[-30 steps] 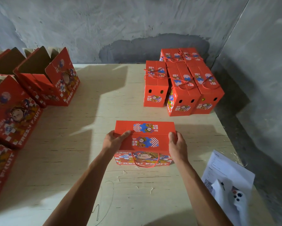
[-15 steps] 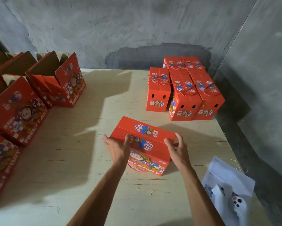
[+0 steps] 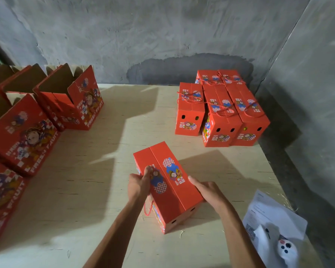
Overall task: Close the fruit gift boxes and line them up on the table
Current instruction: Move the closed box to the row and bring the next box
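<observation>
I grip the closed box (image 3: 167,185) between both hands: left hand (image 3: 138,185) curled over its near-left edge, right hand (image 3: 208,191) flat along its right side; long axis runs away-left from my fingers toward the lined-up boxes (image 3: 221,111).

Gift box (image 3: 167,182): red, blue-and-checkered cartoon print (red cord handle). Table (image 3: 124,144) pale wood. Paper (image 3: 269,211) apparently white.
</observation>
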Motion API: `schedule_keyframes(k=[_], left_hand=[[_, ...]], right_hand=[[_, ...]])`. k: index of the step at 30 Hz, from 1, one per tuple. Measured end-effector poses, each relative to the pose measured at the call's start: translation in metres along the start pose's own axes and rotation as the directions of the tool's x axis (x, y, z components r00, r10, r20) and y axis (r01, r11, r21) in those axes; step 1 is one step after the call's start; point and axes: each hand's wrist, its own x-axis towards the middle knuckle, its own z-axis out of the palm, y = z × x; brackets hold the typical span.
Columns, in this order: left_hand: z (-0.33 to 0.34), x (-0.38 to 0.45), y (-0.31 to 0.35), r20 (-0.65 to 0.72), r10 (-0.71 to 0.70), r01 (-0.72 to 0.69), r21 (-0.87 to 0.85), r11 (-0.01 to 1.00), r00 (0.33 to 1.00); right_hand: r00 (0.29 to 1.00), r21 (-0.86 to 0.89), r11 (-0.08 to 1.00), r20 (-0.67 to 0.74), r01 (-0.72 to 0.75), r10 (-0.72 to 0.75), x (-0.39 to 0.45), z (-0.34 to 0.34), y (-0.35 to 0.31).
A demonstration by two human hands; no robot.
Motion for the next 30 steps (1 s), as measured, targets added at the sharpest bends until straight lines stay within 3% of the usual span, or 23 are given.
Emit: schedule_keyframes(k=[3, 7, 11, 16, 20, 22, 26, 30], left_hand=[[-0.004, -0.001, 0.003, 0.035, -0.027, 0.028, -0.018, 0.999, 0.999], [-0.015, -0.006, 0.012, 0.061, 0.024, -0.023, -0.017, 1.0, 0.998], [-0.02, -0.021, 0.035, 0.124, 0.146, -0.148, 0.006, 0.989, 0.981], [-0.025, -0.043, 0.083, 0.199, 0.383, -0.392, 0.01, 0.92, 0.902], [-0.025, -0.059, 0.11, 0.289, 0.556, -0.595, 0.064, 0.801, 0.779], [-0.031, -0.059, 0.111, 0.303, 0.597, -0.651, 0.118, 0.75, 0.743], [-0.051, -0.058, 0.115, 0.266, 0.607, -0.656, 0.172, 0.735, 0.749], [-0.057, -0.064, 0.115, 0.213, 0.608, -0.644, 0.212, 0.735, 0.765]], right_hand=[[0.993, 0.283, 0.957, 0.078, 0.065, -0.091, 0.003, 0.008, -0.001], [0.992, 0.379, 0.917, -0.02, 0.124, -0.126, 0.011, 0.016, -0.014], [0.98, 0.263, 0.946, -0.119, 0.189, -0.163, 0.018, 0.022, -0.035], [0.904, 0.053, 0.903, -0.054, 0.427, -0.424, -0.007, 0.045, -0.065], [0.854, 0.159, 0.849, 0.058, 0.504, -0.517, -0.035, 0.074, -0.1], [0.839, 0.192, 0.826, 0.023, 0.531, -0.544, -0.041, 0.081, -0.115], [0.882, 0.273, 0.84, -0.097, 0.469, -0.461, -0.038, 0.076, -0.136], [0.923, 0.08, 0.92, -0.025, 0.384, -0.383, -0.03, 0.067, -0.155]])
